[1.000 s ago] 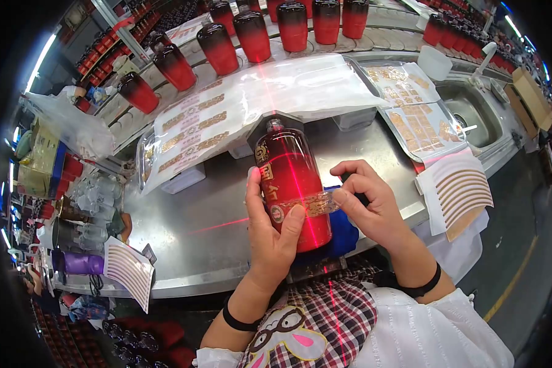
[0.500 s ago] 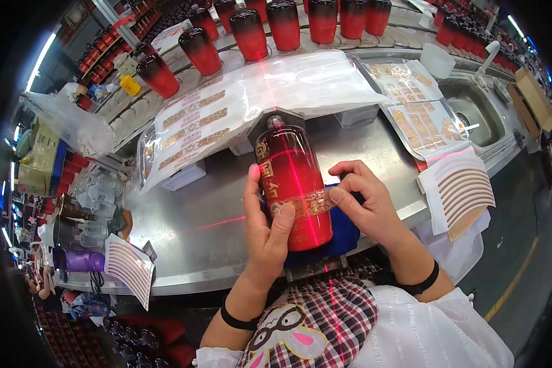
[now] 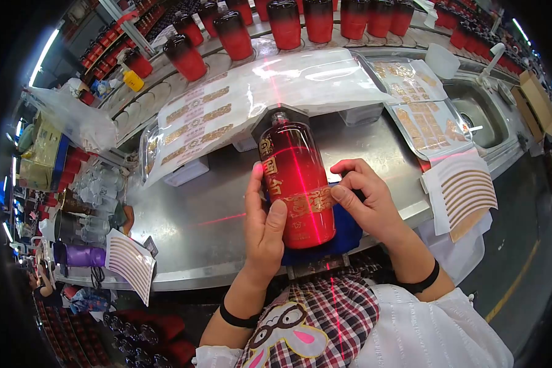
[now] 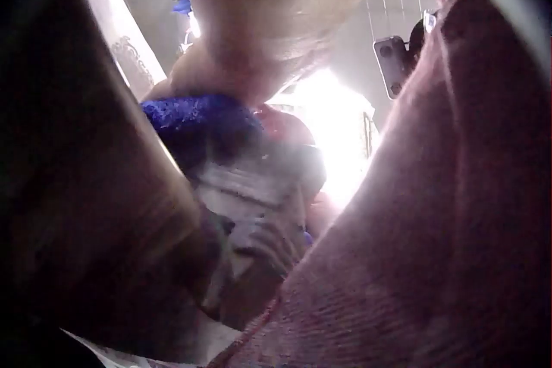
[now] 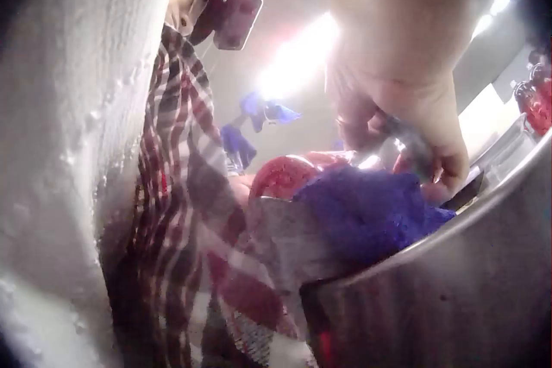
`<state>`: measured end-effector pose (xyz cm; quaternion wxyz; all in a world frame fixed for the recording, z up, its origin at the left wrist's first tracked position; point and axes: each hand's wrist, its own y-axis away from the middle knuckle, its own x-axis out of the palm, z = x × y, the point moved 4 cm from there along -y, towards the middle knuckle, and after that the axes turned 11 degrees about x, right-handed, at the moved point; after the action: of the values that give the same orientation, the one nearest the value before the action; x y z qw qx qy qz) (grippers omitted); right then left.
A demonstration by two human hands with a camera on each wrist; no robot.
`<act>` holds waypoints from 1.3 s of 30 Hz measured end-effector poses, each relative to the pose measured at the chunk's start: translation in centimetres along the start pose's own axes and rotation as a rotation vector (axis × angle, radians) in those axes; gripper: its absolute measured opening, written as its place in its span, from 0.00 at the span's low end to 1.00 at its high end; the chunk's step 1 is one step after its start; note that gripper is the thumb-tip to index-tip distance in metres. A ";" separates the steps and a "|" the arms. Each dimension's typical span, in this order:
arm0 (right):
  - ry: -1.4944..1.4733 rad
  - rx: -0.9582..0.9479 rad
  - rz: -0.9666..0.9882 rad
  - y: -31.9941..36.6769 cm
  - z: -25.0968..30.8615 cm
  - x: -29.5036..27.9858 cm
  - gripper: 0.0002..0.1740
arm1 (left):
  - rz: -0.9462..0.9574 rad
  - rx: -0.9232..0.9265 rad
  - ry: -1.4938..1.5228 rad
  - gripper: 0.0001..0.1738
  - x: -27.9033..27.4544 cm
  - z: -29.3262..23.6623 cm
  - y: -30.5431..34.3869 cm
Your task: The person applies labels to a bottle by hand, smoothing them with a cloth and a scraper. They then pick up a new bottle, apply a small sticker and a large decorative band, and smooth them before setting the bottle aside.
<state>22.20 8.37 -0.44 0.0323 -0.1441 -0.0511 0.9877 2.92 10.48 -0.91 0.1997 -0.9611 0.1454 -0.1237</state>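
A red bottle (image 3: 297, 159) with a dark top and gold characters lies tilted on a blue cloth (image 3: 348, 230), its neck in a notched metal rest (image 3: 260, 126). My left hand (image 3: 264, 236) holds the bottle's left side, fingers along the edge and thumb on the front. A gold patterned decal strip (image 3: 310, 202) runs across the lower front. At the strip's right end, my right hand (image 3: 368, 199) pinches it between thumb and bent index finger. In the right wrist view, the bottle's red base (image 5: 283, 178) shows beside the blue cloth.
Behind the bottle, a sheet of decals (image 3: 196, 116) under clear film spans the bench. Red bottles (image 3: 233, 37) line the conveyor beyond. On the right are a tray of cut decals (image 3: 426, 126), striped decal sheets (image 3: 463, 190) and a sink (image 3: 490, 116). Another striped sheet (image 3: 130, 264) overhangs the left edge.
My left thumb has slid left off the strip, which now lies flatter on the bottle. The right hand stays at the strip's end. Conveyor bottles have shifted right.
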 end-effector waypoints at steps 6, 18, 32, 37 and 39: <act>0.033 -0.051 -0.011 0.1 0.3 -0.3 0.08 | 0.001 0.006 0.013 0.36 -0.1 0.0 0.0; 0.007 -0.007 0.004 0.4 0.7 -0.8 0.10 | 0.054 0.003 -0.016 0.47 -0.2 0.1 0.1; -0.010 -0.016 0.011 0.5 1.6 -1.2 0.10 | 0.052 -0.042 0.115 0.44 -0.4 0.1 0.0; -0.055 -0.051 0.064 0.7 3.6 -1.3 0.11 | 0.081 -0.043 0.112 0.44 -0.3 -0.2 0.0; -0.079 -0.014 0.114 0.8 5.0 -1.2 0.13 | 0.091 -0.038 0.123 0.45 -0.3 -0.3 0.0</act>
<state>21.85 6.99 4.58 -0.0270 -0.1078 -0.0509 0.9925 2.55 10.48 -0.65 0.1777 -0.9476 0.2034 -0.1704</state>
